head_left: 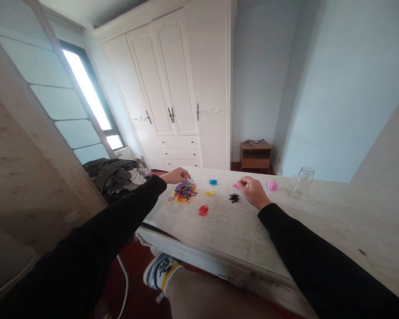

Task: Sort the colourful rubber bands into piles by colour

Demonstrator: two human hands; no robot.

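Observation:
A heap of mixed coloured bands (185, 190), which look like small elastic hair ties, lies on the pale tabletop (216, 239). My left hand (177, 176) reaches to the heap's far edge, fingers bent together; what they pinch is too small to tell. Over a small pink pile (235, 186), my right hand (253, 191) has its fingertips closed, and I cannot make out what is between them. Around the hands are single-colour piles: blue (213, 182), yellow (209, 193), black (234, 198) and red (203, 210).
Right of my right hand lies a bright pink bundle (271, 185), with a clear glass mug (303, 181) beyond it. A white wardrobe (179, 79) and a small wooden nightstand (256, 155) stand behind the table. Dark clothes (113, 175) are heaped at the left.

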